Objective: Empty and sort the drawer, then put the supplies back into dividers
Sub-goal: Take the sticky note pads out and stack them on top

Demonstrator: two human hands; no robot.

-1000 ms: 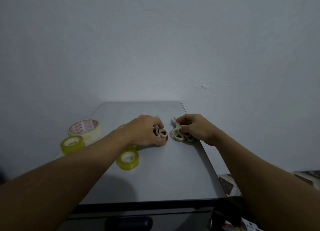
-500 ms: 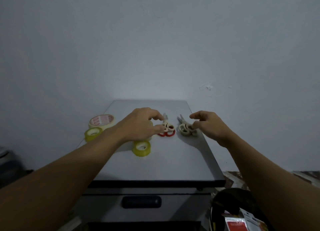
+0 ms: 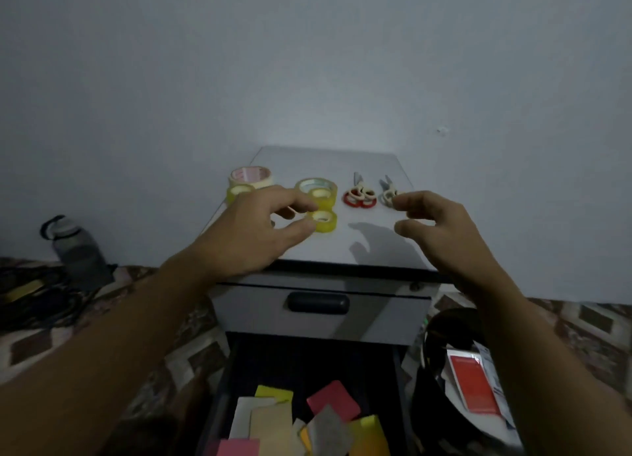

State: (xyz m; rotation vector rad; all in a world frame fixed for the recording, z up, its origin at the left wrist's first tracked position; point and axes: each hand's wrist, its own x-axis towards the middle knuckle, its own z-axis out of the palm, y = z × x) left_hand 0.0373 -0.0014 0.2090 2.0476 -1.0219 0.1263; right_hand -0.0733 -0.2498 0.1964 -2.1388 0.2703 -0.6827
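Both hands hovered above the near part of the grey cabinet top (image 3: 342,247), empty. The left hand (image 3: 251,231) had its fingers loosely curled with thumb and forefinger apart, pinching nothing; it hung in front of the tape rolls. The right hand (image 3: 444,229) was likewise half-curled and spread, gripping nothing, just near of the scissors.

On the far right of the top lay two pairs of scissors, side by side but apart. The red-handled scissors (image 3: 359,195) had their long axis running near to far, blades pointing away toward the wall and leaning slightly left, handle loops toward the person. The cream-handled scissors (image 3: 388,193) lay the same way on their right, blades far, loops near.

To the left sat the tapes: a large clear roll (image 3: 316,186) with a small yellow roll (image 3: 321,197) just in front of it and another yellow roll (image 3: 323,220) nearer still. Further left a wide cream roll (image 3: 250,176) lay flat with a yellow roll (image 3: 238,193) touching its near side.

Below, the upper drawer (image 3: 318,313) was closed; the lower open drawer (image 3: 219,404) held loose coloured sticky notes (image 3: 333,406).
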